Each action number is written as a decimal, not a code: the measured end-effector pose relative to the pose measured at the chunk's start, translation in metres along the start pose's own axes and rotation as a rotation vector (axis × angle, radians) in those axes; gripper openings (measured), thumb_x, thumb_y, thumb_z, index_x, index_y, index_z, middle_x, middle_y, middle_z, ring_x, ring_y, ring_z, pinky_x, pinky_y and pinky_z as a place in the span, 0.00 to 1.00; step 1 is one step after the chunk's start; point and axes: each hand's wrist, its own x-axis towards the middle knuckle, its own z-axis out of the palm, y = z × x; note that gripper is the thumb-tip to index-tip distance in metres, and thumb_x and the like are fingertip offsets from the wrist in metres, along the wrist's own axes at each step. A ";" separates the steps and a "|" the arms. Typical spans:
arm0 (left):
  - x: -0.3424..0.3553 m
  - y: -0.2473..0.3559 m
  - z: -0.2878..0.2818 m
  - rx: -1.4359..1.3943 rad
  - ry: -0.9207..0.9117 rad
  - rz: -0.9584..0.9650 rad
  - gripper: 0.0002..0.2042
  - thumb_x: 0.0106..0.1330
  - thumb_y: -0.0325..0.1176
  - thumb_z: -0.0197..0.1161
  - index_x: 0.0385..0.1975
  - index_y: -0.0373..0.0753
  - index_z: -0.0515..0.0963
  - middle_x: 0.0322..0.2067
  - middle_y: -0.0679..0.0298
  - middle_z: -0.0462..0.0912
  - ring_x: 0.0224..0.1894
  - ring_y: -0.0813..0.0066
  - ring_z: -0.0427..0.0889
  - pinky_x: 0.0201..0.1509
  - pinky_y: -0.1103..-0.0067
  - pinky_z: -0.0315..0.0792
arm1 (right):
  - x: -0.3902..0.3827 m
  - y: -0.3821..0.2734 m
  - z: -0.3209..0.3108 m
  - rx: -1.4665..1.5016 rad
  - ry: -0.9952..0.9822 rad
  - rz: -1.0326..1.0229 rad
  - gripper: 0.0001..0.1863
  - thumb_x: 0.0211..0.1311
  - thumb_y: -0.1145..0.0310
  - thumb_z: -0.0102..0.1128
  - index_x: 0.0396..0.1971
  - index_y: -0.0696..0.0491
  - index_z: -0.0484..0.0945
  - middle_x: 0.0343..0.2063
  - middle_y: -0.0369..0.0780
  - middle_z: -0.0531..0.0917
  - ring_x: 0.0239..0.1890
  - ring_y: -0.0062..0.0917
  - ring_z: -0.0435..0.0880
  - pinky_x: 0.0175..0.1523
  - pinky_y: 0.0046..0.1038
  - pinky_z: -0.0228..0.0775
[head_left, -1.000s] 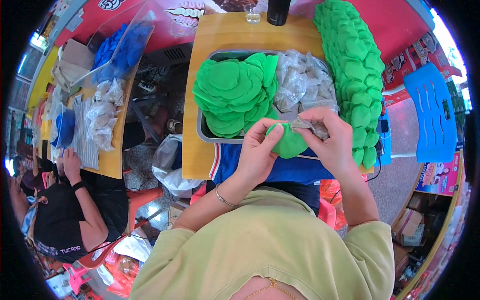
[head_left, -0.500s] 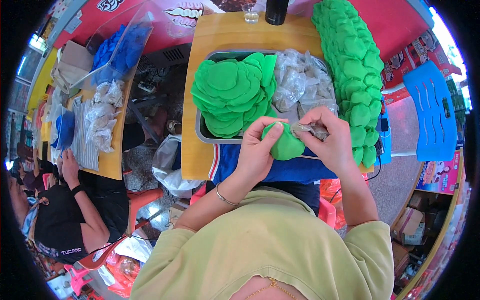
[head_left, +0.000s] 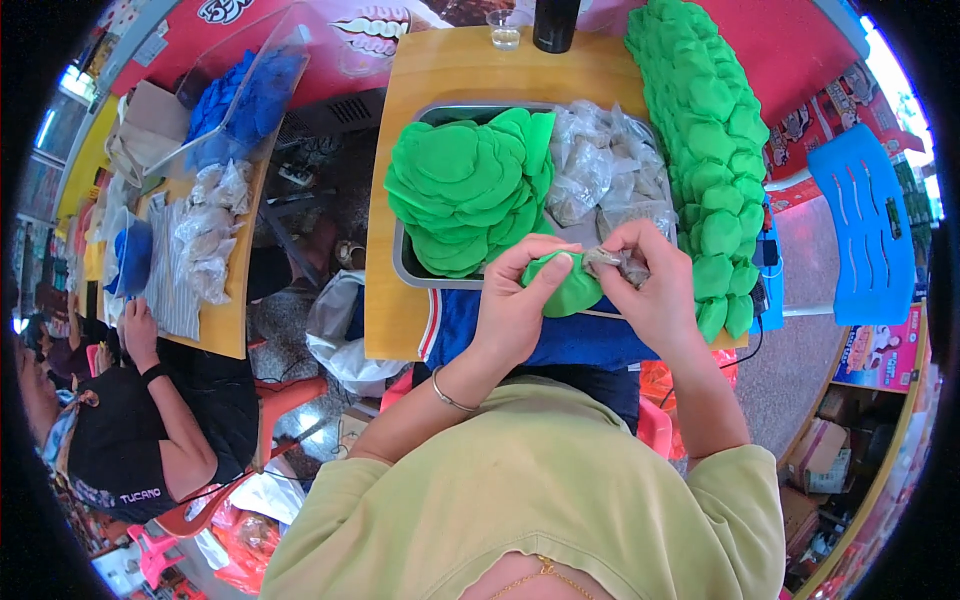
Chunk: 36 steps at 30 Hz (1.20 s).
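My left hand pinches a soft, bright green round piece, thumb on top, fingers behind. Against its upper right edge, my right hand grips a small clear plastic bag of greyish-brown filling between thumb and fingers. How far the bag reaches into the green piece is hidden. Just beyond my hands lies a grey metal tray. Flat green round pieces are stacked in its left half. Similar filled plastic bags are heaped in its right half.
Rows of plump green pieces line the right of the wooden table. A glass and black tumbler stand at the far edge. Another person works at a table on the left. A blue chair stands right.
My right fingers have moved slightly left and up against the edge of the green piece. The green piece has tilted a little and shows less of its face. Both grips persist.
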 end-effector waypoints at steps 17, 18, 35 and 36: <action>0.004 0.004 -0.003 0.072 -0.074 -0.001 0.04 0.61 0.28 0.60 0.32 0.36 0.78 0.33 0.67 0.77 0.37 0.83 0.71 0.43 0.83 0.66 | -0.002 0.000 -0.003 0.083 -0.198 -0.159 0.07 0.46 0.78 0.63 0.29 0.55 0.80 0.27 0.38 0.77 0.27 0.26 0.79 0.33 0.24 0.71; 0.003 0.004 0.000 0.072 -0.075 -0.003 0.04 0.61 0.28 0.60 0.32 0.36 0.78 0.33 0.67 0.77 0.37 0.83 0.71 0.43 0.83 0.66 | -0.003 0.003 0.000 0.018 -0.133 -0.188 0.08 0.46 0.78 0.63 0.29 0.55 0.80 0.27 0.38 0.77 0.28 0.26 0.79 0.33 0.23 0.71; -0.004 0.009 0.003 0.195 0.005 0.007 0.10 0.60 0.29 0.62 0.37 0.36 0.70 0.35 0.68 0.76 0.36 0.86 0.72 0.39 0.86 0.69 | 0.000 0.017 0.036 0.095 0.169 0.024 0.13 0.40 0.81 0.60 0.29 0.57 0.69 0.25 0.39 0.73 0.25 0.27 0.72 0.34 0.24 0.67; -0.003 0.009 0.000 0.196 0.007 0.007 0.10 0.60 0.29 0.62 0.37 0.36 0.70 0.35 0.68 0.76 0.36 0.86 0.72 0.39 0.86 0.69 | 0.001 0.014 0.035 0.247 0.116 0.016 0.13 0.40 0.81 0.59 0.29 0.57 0.69 0.25 0.39 0.73 0.26 0.27 0.72 0.34 0.25 0.66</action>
